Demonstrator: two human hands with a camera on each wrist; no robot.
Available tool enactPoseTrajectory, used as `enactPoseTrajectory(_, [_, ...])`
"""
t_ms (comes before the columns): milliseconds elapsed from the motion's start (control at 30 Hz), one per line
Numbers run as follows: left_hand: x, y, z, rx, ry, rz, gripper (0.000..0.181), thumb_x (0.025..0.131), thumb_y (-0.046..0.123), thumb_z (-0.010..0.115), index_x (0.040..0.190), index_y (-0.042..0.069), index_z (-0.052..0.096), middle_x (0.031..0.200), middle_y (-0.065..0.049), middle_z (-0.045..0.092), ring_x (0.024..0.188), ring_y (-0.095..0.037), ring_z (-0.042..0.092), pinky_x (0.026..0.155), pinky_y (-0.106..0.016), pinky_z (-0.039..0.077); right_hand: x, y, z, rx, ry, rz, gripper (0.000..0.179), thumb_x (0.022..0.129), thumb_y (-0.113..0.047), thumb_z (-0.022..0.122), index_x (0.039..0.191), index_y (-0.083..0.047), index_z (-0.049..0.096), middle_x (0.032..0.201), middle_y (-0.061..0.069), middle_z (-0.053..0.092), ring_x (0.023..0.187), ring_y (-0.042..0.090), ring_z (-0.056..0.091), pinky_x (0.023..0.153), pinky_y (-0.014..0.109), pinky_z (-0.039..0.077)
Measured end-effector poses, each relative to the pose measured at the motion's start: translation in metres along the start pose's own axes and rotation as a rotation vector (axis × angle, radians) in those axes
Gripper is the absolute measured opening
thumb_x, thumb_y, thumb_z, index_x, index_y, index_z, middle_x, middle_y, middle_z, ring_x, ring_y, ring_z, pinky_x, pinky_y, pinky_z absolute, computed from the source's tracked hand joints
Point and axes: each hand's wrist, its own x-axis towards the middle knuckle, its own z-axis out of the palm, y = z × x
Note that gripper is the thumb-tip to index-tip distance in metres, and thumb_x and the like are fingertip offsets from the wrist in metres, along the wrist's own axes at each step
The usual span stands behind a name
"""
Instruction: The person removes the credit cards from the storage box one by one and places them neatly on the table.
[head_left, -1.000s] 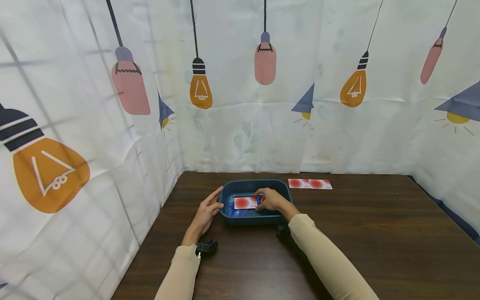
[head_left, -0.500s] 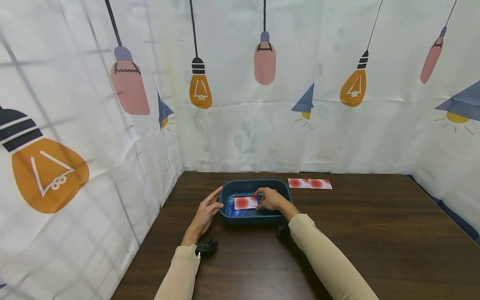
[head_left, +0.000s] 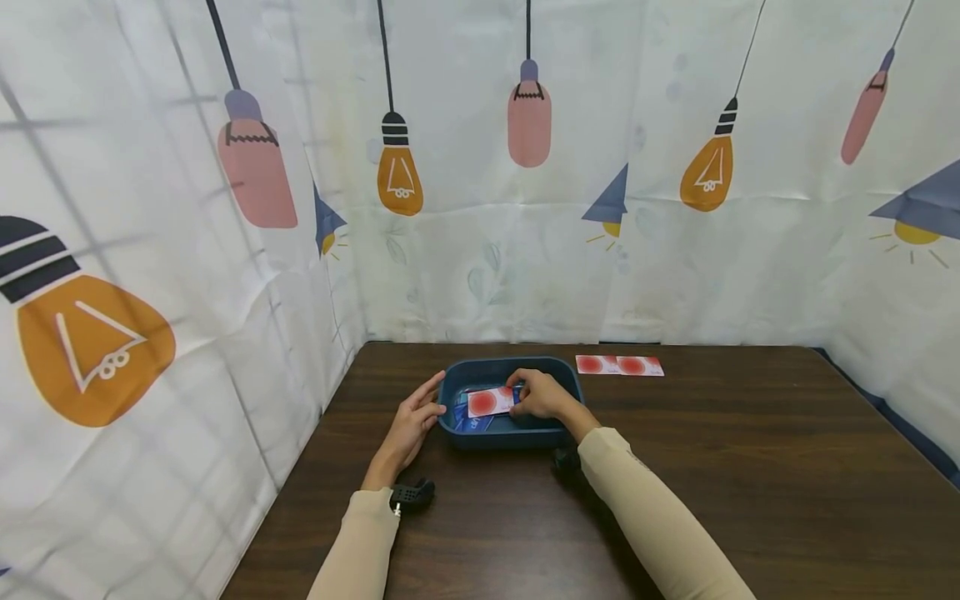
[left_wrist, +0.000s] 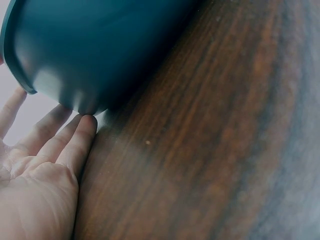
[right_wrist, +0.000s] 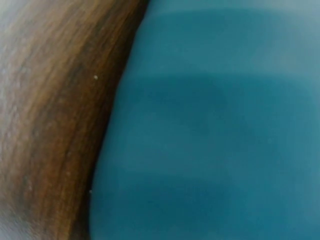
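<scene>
A dark teal plastic bin [head_left: 510, 442] sits on the wooden table. Inside it my right hand [head_left: 543, 395] pinches the right end of a white card with a red circle [head_left: 483, 403], which is slightly tilted. Beneath that card lie blue packets or cards [head_left: 472, 423], partly covered. My left hand [head_left: 411, 423] is at the bin's left end, fingers extended; the left wrist view shows its fingertips [left_wrist: 88, 122] against the outer wall. Only the bin's outer wall [right_wrist: 210, 130] and the table appear in the right wrist view, with the right hand hidden.
Two more red-and-white cards [head_left: 619, 367] lie side by side on the table [head_left: 735, 467], behind and right of the bin. A white curtain [head_left: 480, 267] printed with lamps stands along the back and sides.
The card's right end has risen a little with my right hand's fingers, so the card now slants. My left hand stays at the bin's end.
</scene>
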Motion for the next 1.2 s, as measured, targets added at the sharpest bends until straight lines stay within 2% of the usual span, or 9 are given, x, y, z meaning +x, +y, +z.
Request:
enactPoseTrajectory(267, [0.0006,-0.0004,-0.0002,-0.003,-0.011,0.003,0.062,0.101,0.001,0.05,0.16,0.019,0.038,0.168,-0.008,0.029,0.157,-0.031,0.021,0.124,-0.058,0.021,0.0011,0.0,-0.0011,0.028,0.014,-0.002,0.044,0.083,-0.011,0.085,0.122,-0.01,0.066,0.085,0.005,0.06,0.077,0.018,0.055,0.07,0.027,0.048])
enactPoseTrajectory(700, [0.0013,-0.0006,-0.0008,0.009,-0.013,0.002,0.063,0.101,0.005,0.052,0.159,0.022,0.038,0.168,-0.007,0.03,0.156,-0.029,0.024,0.123,-0.056,0.023,0.0025,0.0021,-0.0021,0.054,0.051,-0.028,0.047,0.082,-0.009,0.084,0.126,-0.009,0.066,0.095,0.004,0.07,0.086,0.017,0.061,0.085,0.036,0.055])
enactPoseTrajectory(867, [0.0016,-0.0003,-0.0009,0.011,-0.006,-0.004,0.062,0.101,0.004,0.052,0.159,0.022,0.039,0.167,-0.007,0.031,0.155,-0.028,0.026,0.123,-0.054,0.026,0.0023,0.0024,-0.0026,0.072,0.059,-0.049,0.049,0.082,-0.008,0.083,0.128,-0.007,0.065,0.094,0.003,0.074,0.084,0.015,0.064,0.082,0.035,0.055])
enactPoseTrajectory(1067, [0.0021,-0.0009,-0.0016,0.02,-0.002,-0.008,0.062,0.101,0.003,0.052,0.159,0.023,0.04,0.166,-0.007,0.033,0.154,-0.027,0.028,0.12,-0.046,0.033,0.0012,0.0014,-0.0039,0.122,0.061,-0.039,0.049,0.085,-0.007,0.08,0.131,-0.007,0.063,0.095,0.005,0.075,0.081,0.015,0.065,0.078,0.032,0.056])
enactPoseTrajectory(1200, [0.0021,-0.0013,-0.0013,0.013,-0.004,-0.007,0.062,0.101,0.003,0.052,0.159,0.022,0.039,0.166,-0.007,0.032,0.155,-0.027,0.027,0.121,-0.049,0.03,-0.0005,0.0009,-0.0049,0.166,0.071,-0.036,0.049,0.086,-0.005,0.079,0.132,-0.006,0.062,0.095,0.006,0.076,0.078,0.015,0.066,0.075,0.031,0.056])
